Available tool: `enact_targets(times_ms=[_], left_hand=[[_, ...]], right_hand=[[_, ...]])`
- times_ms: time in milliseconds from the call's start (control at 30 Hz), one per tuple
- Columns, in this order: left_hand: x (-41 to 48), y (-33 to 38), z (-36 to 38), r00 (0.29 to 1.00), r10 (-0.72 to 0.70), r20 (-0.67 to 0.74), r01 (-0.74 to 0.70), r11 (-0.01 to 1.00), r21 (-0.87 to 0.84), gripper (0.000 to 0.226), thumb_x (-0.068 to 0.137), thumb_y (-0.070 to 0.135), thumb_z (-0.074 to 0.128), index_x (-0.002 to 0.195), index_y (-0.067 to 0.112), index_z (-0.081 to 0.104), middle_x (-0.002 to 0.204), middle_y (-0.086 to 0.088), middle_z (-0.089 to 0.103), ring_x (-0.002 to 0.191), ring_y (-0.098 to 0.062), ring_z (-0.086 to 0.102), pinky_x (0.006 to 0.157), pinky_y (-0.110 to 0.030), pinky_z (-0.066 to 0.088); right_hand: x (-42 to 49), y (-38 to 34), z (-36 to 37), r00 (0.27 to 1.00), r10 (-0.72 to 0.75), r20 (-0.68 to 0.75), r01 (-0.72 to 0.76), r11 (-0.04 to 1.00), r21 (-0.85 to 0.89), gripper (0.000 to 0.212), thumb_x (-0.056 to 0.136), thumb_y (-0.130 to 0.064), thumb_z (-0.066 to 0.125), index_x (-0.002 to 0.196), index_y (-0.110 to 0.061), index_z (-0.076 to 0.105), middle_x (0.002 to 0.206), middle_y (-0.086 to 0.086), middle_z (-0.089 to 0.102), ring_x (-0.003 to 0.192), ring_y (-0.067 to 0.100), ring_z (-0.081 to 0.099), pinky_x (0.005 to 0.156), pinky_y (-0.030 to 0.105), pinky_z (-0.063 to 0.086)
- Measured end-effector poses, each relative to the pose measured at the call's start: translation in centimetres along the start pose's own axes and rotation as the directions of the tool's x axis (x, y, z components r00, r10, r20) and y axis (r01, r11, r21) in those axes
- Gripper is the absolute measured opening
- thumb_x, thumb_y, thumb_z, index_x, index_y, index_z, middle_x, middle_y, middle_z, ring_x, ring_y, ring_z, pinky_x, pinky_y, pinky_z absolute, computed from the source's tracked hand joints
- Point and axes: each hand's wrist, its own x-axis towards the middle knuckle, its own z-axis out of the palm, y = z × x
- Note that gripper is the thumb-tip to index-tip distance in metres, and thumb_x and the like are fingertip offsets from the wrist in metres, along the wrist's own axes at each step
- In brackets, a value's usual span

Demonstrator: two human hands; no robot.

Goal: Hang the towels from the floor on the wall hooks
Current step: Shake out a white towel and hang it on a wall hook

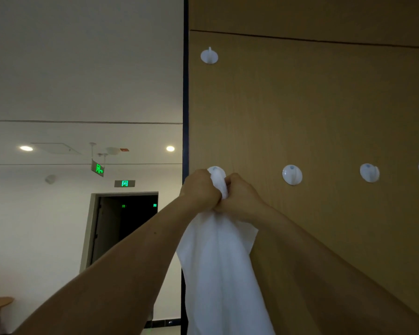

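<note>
Hands pressed together, left hand [200, 189] and right hand [240, 197] both clench the white towel's [218, 262] bunched top against the leftmost lower hook [215, 170], apparently to snag it there, while the rest hangs down the wooden wall [300, 105].

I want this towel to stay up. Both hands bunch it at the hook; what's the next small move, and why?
Probably settle the bunched white towel onto the hook, then loosen one hand: left hand and right hand grip it there, and the hook is mostly hidden.
</note>
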Motion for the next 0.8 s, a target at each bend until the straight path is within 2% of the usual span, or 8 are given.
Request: enact_targets(times_ms=[67, 200, 367, 433, 533, 600, 700, 800], left_hand=[[-1.3, -1.1, 0.3, 1.000, -0.031, -0.004, 0.030, 0.980, -0.198, 0.038, 0.090, 0.014, 0.059, 0.127, 0.005, 0.052, 0.120, -0.011, 0.058, 0.109, -0.024, 0.056, 0.089, -0.031, 0.044], [-4.5, -2.7, 1.4, 0.998, -0.057, 0.041, 0.070, 0.790, -0.609, 0.035, 0.078, 0.019, 0.061, 0.111, 0.009, 0.057, 0.103, -0.011, 0.063, 0.096, -0.026, 0.062, 0.087, -0.044, 0.053], [-6.3, -4.9, 3.5, 0.991, -0.039, 0.126, 0.125, 0.598, -0.792, 0.044, 0.081, 0.020, 0.064, 0.123, 0.015, 0.053, 0.107, -0.002, 0.062, 0.096, -0.019, 0.062, 0.080, -0.037, 0.054], [-6.9, -6.0, 4.5, 0.986, -0.035, 0.165, 0.159, 0.512, -0.844, 0.042, 0.084, 0.026, 0.064, 0.123, 0.016, 0.055, 0.105, 0.001, 0.064, 0.094, -0.017, 0.064, 0.075, -0.031, 0.054], [-9.0, -7.3, 6.8, 0.984, -0.101, 0.149, 0.180, 0.568, -0.803, 0.014, 0.090, 0.040, 0.063, 0.101, 0.034, 0.057, 0.091, 0.015, 0.062, 0.077, 0.001, 0.062, 0.056, -0.009, 0.045], [-11.2, -8.2, 8.3, 0.981, -0.114, 0.159, 0.196, 0.570, -0.798, 0.016, 0.085, 0.047, 0.065, 0.094, 0.040, 0.053, 0.089, 0.016, 0.063, 0.073, 0.005, 0.064, 0.053, -0.005, 0.045], [-14.2, -9.2, 9.9, 0.976, -0.049, 0.210, 0.206, 0.502, -0.840, 0.027, 0.080, 0.046, 0.071, 0.101, 0.032, 0.062, 0.092, 0.008, 0.071, 0.080, -0.001, 0.068, 0.065, -0.016, 0.054], [-16.7, -9.8, 10.8, 0.956, -0.076, 0.284, 0.283, 0.496, -0.821, 0.014, 0.084, 0.029, 0.071, 0.095, 0.022, 0.066, 0.087, 0.004, 0.072, 0.083, -0.014, 0.069, 0.073, -0.024, 0.054]], right_hand=[[-0.9, 0.2, 0.1, 0.997, 0.070, 0.031, -0.074, 0.986, 0.148, 0.028, 0.081, -0.020, 0.072, 0.102, -0.014, 0.054, 0.094, -0.002, 0.060, 0.090, 0.017, 0.062, 0.071, 0.022, 0.049], [-3.9, 0.5, 1.0, 0.973, 0.143, 0.181, -0.204, 0.902, 0.382, 0.029, 0.081, -0.004, 0.064, 0.109, -0.012, 0.063, 0.090, -0.006, 0.064, 0.090, 0.012, 0.060, 0.063, 0.015, 0.048], [-8.0, 0.6, 2.0, 0.963, 0.242, 0.118, -0.249, 0.636, 0.731, 0.025, 0.086, -0.006, 0.060, 0.109, -0.014, 0.066, 0.099, 0.004, 0.073, 0.082, 0.014, 0.072, 0.058, 0.020, 0.054], [-9.1, 0.5, 2.3, 0.959, 0.278, 0.057, -0.237, 0.674, 0.700, 0.027, 0.087, -0.014, 0.063, 0.114, -0.016, 0.063, 0.103, 0.003, 0.071, 0.086, 0.015, 0.071, 0.059, 0.019, 0.054], [-10.7, 1.2, 3.4, 0.940, 0.338, -0.041, -0.253, 0.774, 0.581, 0.043, 0.088, -0.023, 0.067, 0.128, -0.016, 0.055, 0.115, -0.001, 0.066, 0.100, 0.015, 0.066, 0.079, 0.029, 0.056], [-12.2, 1.9, 4.2, 0.932, 0.359, -0.053, -0.277, 0.800, 0.532, 0.049, 0.088, -0.028, 0.068, 0.133, -0.019, 0.050, 0.122, -0.001, 0.061, 0.110, 0.018, 0.061, 0.092, 0.037, 0.053], [-14.7, 3.0, 4.9, 0.923, 0.384, -0.030, -0.322, 0.812, 0.487, 0.055, 0.084, -0.035, 0.069, 0.133, -0.025, 0.047, 0.121, -0.007, 0.060, 0.104, 0.009, 0.060, 0.080, 0.025, 0.052], [-17.2, 3.6, 4.8, 0.906, 0.424, -0.004, -0.393, 0.843, 0.368, 0.061, 0.080, -0.043, 0.072, 0.132, -0.025, 0.046, 0.118, -0.010, 0.059, 0.101, 0.006, 0.060, 0.077, 0.023, 0.051]])
